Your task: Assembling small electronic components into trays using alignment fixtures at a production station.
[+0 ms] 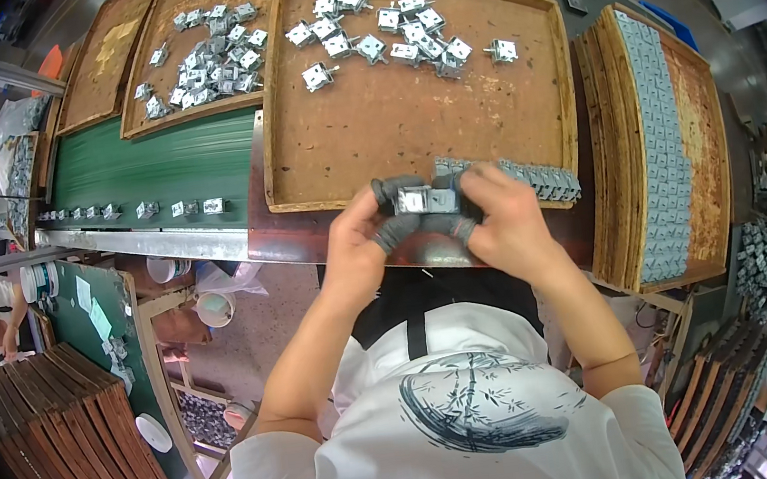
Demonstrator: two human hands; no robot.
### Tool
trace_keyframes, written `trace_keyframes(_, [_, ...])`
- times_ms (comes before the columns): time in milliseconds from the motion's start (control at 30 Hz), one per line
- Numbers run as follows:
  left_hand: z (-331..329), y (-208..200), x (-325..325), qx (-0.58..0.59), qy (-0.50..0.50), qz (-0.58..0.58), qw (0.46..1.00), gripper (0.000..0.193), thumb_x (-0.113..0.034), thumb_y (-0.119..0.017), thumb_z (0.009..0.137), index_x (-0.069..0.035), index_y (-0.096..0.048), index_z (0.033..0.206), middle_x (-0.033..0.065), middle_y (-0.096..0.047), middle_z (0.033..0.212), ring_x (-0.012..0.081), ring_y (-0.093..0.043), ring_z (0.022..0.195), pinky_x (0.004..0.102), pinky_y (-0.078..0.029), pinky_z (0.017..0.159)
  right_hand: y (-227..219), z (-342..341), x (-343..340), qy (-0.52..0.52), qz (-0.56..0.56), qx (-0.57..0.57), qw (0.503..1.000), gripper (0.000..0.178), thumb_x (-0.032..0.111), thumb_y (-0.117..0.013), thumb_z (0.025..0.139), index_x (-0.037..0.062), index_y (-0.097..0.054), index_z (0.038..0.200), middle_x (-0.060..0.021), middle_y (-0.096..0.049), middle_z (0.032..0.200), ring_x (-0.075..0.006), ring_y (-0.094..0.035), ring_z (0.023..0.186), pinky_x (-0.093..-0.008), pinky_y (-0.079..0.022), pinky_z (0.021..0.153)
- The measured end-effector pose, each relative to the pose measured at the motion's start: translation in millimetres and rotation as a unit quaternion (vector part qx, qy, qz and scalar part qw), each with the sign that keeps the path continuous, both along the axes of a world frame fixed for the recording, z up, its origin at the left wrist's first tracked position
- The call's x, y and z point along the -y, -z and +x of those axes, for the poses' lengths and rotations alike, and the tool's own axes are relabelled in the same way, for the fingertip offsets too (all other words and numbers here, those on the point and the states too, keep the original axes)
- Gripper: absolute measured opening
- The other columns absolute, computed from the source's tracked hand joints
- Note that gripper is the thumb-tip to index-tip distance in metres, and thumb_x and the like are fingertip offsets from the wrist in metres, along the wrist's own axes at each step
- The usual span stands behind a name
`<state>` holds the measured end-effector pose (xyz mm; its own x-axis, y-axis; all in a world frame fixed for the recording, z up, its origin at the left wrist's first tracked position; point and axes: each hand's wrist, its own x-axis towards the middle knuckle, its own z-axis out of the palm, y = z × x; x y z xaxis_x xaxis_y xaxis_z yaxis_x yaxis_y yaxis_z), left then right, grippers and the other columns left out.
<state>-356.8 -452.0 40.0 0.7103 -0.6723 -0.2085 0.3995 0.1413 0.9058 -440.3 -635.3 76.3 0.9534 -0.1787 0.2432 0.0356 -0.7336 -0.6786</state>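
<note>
My left hand [363,239] and my right hand [507,222] meet at the near edge of a wooden tray [390,133], with grey covers on several fingertips. Pinched in my left fingers is a shiny, boxy metal part [412,200]. A second boxy metal part [441,201] sits right against it, between my right thumb and fingers. Whether the two are joined I cannot tell. Past my right hand, a tight row of metal parts [544,181] lines the tray's near right edge. Loose metal parts [421,34] lie scattered over the tray's far half.
Left of the tray runs a green conveyor belt [173,165] carrying a line of metal parts [147,210]. Another wooden tray [140,130] with a heap of parts stands beyond it. To the right rises a stack of wooden trays [609,164], its top one partly filled with rows.
</note>
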Motion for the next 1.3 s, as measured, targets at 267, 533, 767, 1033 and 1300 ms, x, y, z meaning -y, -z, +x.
trace_keyframes(267, [5,-6,5,0.056,0.028,-0.035,0.997,0.035,0.004,-0.064,0.089,0.001,-0.061,0.124,0.0029,-0.062,0.114,0.0139,-0.06,0.106,0.0278,-0.049,0.092,3,-3,3,0.013,0.059,-0.004,0.998,0.027,0.012,-0.08,0.07,-0.002,-0.063,0.087,-0.0127,-0.057,0.083,-0.0311,-0.059,0.071,-0.0381,-0.048,0.062])
trace_keyframes(533, [-2,12,17,0.098,0.027,0.07,0.992,0.031,0.002,-0.063,0.091,0.0,-0.062,0.121,0.0029,-0.062,0.111,0.013,-0.06,0.104,0.0271,-0.049,0.089,24,0,15,-0.02,-0.026,-0.019,0.999,0.026,0.012,-0.078,0.07,-0.001,-0.062,0.087,-0.0143,-0.056,0.081,-0.0354,-0.059,0.073,-0.0417,-0.048,0.063])
trace_keyframes(767, [-1,12,27,0.133,0.052,0.074,0.987,0.031,0.006,-0.06,0.089,0.0,-0.061,0.12,0.0047,-0.058,0.107,0.0143,-0.059,0.097,0.0267,-0.048,0.083,22,-1,18,-0.024,-0.034,-0.035,0.999,0.021,0.006,-0.074,0.07,-0.0004,-0.062,0.087,-0.0161,-0.056,0.082,-0.0382,-0.059,0.077,-0.0438,-0.048,0.064])
trace_keyframes(1033, [-15,3,47,0.523,-0.003,0.23,0.821,0.056,0.002,-0.069,0.058,0.005,-0.055,0.113,0.0234,-0.053,0.113,0.0471,-0.051,0.098,0.0492,-0.047,0.089,32,-21,5,0.035,-0.002,-0.017,0.999,0.027,0.006,-0.072,0.073,-0.0007,-0.061,0.098,-0.0178,-0.058,0.096,-0.0399,-0.061,0.084,-0.0439,-0.05,0.07])
trace_keyframes(1300, [-26,8,66,0.534,0.005,0.12,0.837,0.054,-0.008,-0.075,0.059,0.0,-0.06,0.11,0.0175,-0.06,0.095,0.0392,-0.058,0.083,0.0445,-0.05,0.078,43,-42,30,0.013,0.273,-0.124,0.954,0.043,0.033,-0.074,0.082,-0.0011,-0.062,0.106,-0.0145,-0.064,0.094,-0.0341,-0.062,0.08,-0.0368,-0.05,0.072])
